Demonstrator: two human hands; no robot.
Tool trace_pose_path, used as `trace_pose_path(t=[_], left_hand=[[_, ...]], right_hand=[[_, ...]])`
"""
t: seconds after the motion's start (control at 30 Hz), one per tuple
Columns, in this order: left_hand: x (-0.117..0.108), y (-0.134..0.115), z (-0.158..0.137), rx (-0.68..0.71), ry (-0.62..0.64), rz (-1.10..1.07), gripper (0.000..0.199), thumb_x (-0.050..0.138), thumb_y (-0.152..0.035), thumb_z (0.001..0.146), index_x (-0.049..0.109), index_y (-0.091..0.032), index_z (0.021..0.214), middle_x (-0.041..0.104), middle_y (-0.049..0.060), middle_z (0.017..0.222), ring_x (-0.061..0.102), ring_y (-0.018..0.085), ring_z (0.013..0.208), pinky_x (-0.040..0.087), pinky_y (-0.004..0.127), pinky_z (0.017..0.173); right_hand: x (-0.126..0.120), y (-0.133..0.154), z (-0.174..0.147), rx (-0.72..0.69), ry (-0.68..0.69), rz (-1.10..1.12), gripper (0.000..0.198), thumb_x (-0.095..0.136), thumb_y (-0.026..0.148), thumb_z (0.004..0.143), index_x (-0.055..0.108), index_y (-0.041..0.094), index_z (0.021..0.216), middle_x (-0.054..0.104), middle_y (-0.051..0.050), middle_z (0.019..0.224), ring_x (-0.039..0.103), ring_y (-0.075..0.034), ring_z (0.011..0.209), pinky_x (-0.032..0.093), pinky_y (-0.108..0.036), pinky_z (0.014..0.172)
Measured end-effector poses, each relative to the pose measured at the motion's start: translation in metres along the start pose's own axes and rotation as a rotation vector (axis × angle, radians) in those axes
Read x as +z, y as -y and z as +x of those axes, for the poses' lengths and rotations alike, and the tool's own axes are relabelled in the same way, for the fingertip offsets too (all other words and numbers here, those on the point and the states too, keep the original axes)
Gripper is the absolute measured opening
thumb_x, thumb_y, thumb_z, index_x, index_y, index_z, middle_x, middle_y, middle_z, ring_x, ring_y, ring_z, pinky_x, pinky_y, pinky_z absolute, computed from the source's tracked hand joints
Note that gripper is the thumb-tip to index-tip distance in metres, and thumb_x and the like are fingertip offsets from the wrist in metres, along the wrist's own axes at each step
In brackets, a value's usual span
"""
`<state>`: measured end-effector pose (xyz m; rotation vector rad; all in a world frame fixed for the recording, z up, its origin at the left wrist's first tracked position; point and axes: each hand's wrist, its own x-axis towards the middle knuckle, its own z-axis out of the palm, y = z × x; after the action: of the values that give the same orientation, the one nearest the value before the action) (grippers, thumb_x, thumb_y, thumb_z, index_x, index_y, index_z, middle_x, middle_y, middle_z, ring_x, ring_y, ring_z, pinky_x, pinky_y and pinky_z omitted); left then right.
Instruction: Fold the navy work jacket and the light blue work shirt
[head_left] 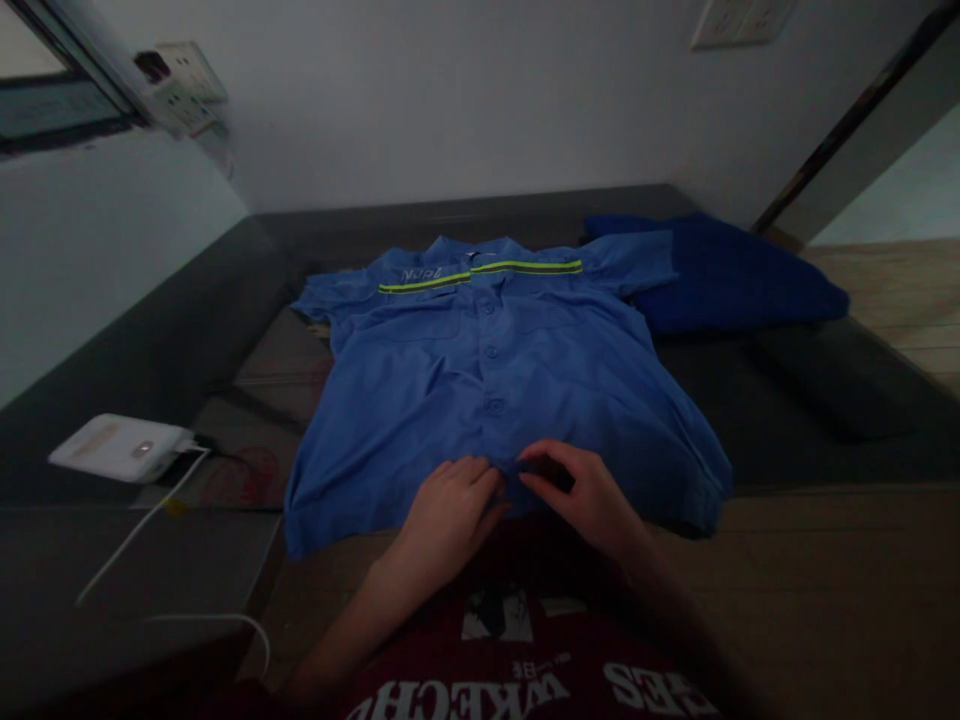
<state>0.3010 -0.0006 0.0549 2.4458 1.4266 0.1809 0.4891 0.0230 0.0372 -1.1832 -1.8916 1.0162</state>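
Observation:
A blue short-sleeved button shirt (420,420) lies spread front side up, its collar away from me and its hem towards me. Yellow-green stripes cross its chest, and the upper buttons of the front placket are fastened. Near the hem, my left hand (454,510) is closed on the lower placket, fingers curled over the cloth. Just to its right, my right hand (589,490) pinches at the same placket with thumb and forefinger. Whether a button is between those fingertips is too dark and small to make out.
A darker blue folded cloth (742,280) lies at the back right, partly under the shirt's sleeve. On the left rests a white power bank (124,447) with a white cable (142,525). Power sockets (187,75) are on the wall behind.

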Motion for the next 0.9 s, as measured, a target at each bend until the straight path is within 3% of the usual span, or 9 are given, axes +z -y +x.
trace_pose_path(t=[0.17, 0.3, 0.53, 0.9], left_hand=[[0.002, 0.000, 0.000, -0.032, -0.110, -0.045, 0.012, 0.052, -0.026, 0.090, 0.057, -0.018, 0.081, 0.061, 0.002, 0.080, 0.056, 0.017, 0.074, 0.042, 0.029, 0.065], [-0.001, -0.002, 0.003, -0.044, -0.257, -0.107, 0.016, 0.053, -0.027, 0.089, 0.053, -0.019, 0.076, 0.059, 0.001, 0.075, 0.054, 0.016, 0.070, 0.040, 0.028, 0.063], [-0.010, -0.007, 0.011, -0.039, -0.362, -0.195, 0.015, 0.057, -0.027, 0.088, 0.054, -0.019, 0.075, 0.061, 0.000, 0.074, 0.054, 0.015, 0.070, 0.039, 0.028, 0.064], [-0.002, -0.008, 0.013, -0.110, -0.410, -0.312, 0.013, 0.052, -0.024, 0.090, 0.057, -0.019, 0.078, 0.061, -0.001, 0.072, 0.056, 0.014, 0.070, 0.040, 0.028, 0.068]], right_hand=[[0.000, 0.007, -0.003, -0.052, 0.043, 0.022, 0.008, 0.060, 0.020, 0.083, 0.066, 0.020, 0.089, 0.068, -0.001, 0.082, 0.062, -0.015, 0.073, 0.048, -0.026, 0.069], [-0.001, 0.015, -0.001, -0.099, -0.080, 0.002, 0.005, 0.062, 0.023, 0.083, 0.064, 0.020, 0.086, 0.066, -0.001, 0.079, 0.061, -0.015, 0.072, 0.048, -0.025, 0.069], [0.003, 0.019, 0.010, -0.139, -0.267, -0.079, 0.009, 0.056, 0.025, 0.086, 0.061, 0.020, 0.081, 0.065, -0.002, 0.073, 0.059, -0.016, 0.066, 0.048, -0.025, 0.065], [0.006, 0.005, 0.011, -0.094, -0.205, -0.049, 0.012, 0.056, 0.026, 0.086, 0.066, 0.018, 0.085, 0.069, -0.005, 0.079, 0.063, -0.018, 0.069, 0.051, -0.027, 0.065]])
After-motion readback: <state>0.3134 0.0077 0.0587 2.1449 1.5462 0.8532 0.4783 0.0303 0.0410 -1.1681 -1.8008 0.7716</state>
